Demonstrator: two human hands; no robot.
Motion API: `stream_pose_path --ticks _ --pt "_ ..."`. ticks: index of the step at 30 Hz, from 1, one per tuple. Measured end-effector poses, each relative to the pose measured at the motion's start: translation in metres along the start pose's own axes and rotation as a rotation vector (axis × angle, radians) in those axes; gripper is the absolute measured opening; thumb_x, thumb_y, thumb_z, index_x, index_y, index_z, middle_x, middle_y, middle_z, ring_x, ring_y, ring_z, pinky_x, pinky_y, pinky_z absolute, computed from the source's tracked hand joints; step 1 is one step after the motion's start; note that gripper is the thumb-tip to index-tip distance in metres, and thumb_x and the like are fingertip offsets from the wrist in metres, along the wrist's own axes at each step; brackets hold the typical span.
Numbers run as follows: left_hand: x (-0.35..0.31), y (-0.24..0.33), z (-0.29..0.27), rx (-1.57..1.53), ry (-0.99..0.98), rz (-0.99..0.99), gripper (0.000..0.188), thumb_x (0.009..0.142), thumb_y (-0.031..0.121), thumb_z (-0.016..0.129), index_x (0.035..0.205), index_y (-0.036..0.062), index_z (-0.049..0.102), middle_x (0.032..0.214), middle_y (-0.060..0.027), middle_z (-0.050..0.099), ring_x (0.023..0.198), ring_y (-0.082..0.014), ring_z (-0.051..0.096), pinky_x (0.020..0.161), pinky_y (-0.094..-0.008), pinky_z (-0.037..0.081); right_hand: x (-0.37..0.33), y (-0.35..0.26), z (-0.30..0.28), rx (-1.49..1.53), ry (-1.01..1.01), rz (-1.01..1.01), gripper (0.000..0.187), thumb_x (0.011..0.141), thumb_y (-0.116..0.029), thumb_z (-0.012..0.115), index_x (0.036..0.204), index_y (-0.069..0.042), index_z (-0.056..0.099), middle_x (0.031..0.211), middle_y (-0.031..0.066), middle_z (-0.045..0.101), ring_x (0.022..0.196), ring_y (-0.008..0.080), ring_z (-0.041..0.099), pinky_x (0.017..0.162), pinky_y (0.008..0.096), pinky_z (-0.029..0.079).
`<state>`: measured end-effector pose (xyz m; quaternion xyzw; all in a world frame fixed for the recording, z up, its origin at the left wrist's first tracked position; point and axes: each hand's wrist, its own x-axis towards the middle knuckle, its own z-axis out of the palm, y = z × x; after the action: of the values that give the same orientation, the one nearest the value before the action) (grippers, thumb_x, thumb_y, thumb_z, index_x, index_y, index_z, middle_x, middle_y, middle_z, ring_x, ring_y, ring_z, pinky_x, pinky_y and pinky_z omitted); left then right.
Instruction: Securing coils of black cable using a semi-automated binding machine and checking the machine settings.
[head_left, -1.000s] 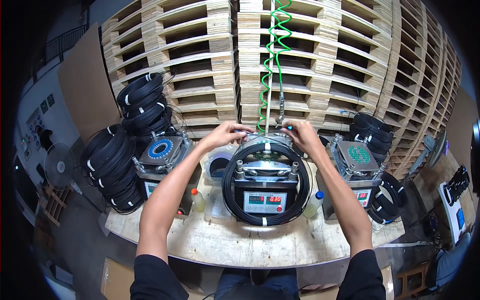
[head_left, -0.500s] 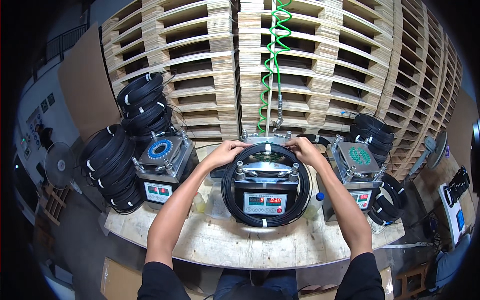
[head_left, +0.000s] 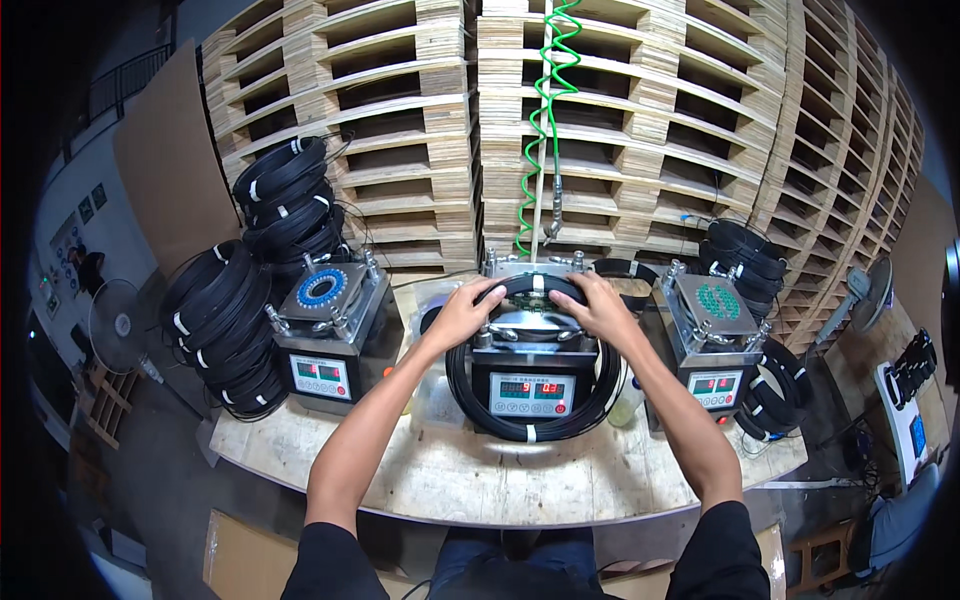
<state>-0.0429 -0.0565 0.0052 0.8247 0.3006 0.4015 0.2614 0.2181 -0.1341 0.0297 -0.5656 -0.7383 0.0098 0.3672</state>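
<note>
A coil of black cable, bound with white ties, rings the middle bench machine, which has a metal top plate and a lit red digital display. My left hand is closed round the coil's upper left part, thumb toward its inside. Opposite it, my right hand grips the upper right part, with its thumb also pointing inward. Between the hands, the coil's top passes over the machine's far end, and a white tie shows there. The undersides of my fingers are hidden.
Similar machines stand left and right, one with a blue ring of holes, one with green dots. Stacked black coils are at the left. A green spiral hose hangs before wooden pallets. A bottle stands right of the coil.
Both hands have moved inward and nearer along the coil's upper part, and their thumbs now lie inside it. The whole view has shifted slightly; the coil stays around the machine.
</note>
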Motion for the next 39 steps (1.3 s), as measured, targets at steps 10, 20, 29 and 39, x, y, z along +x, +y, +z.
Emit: stream_pose_path --ticks 10,20,29,39 --pt "0.042 0.035 -0.012 0.084 -0.022 0.049 0.042 0.1 0.034 0.057 0.115 -0.0033 0.068 0.1 -0.0224 0.071 0.096 -0.0282 0.07 0.085 -0.0377 0.051 0.022 0.018 -0.013 0.162 0.02 -0.026 0.042 0.097 -0.034 0.062 0.112 0.005 0.069 0.097 0.0276 0.07 0.091 0.0356 0.071 0.08 0.0401 0.053" --pt "0.04 0.089 0.004 0.068 0.143 0.193 0.037 0.1 0.028 0.056 0.116 -0.004 0.067 0.105 -0.0251 0.069 0.097 -0.0408 0.067 0.085 -0.0422 0.051 0.018 0.021 -0.054 0.184 0.165 -0.086 0.036 0.096 -0.027 0.064 0.113 0.004 0.068 0.104 0.0227 0.07 0.096 0.0332 0.07 0.083 0.039 0.052" --pt "-0.122 0.096 0.011 0.014 0.048 -0.093 0.038 0.101 0.028 0.056 0.117 -0.0046 0.065 0.102 -0.0264 0.069 0.098 -0.0378 0.069 0.084 -0.0387 0.052 -0.12 -0.065 -0.014 0.165 0.016 0.059 0.026 0.094 -0.018 0.065 0.11 0.003 0.069 0.09 0.0236 0.07 0.082 0.0359 0.071 0.073 0.0392 0.053" --pt "-0.252 -0.014 0.07 0.048 -0.134 -0.412 0.039 0.103 0.031 0.05 0.117 -0.0006 0.067 0.096 -0.0261 0.069 0.091 -0.0429 0.066 0.083 -0.0449 0.05 -0.231 -0.056 0.126 0.2 -0.164 0.431 0.033 0.095 -0.034 0.063 0.102 -0.002 0.062 0.085 0.026 0.066 0.085 0.0446 0.063 0.072 0.0507 0.05"
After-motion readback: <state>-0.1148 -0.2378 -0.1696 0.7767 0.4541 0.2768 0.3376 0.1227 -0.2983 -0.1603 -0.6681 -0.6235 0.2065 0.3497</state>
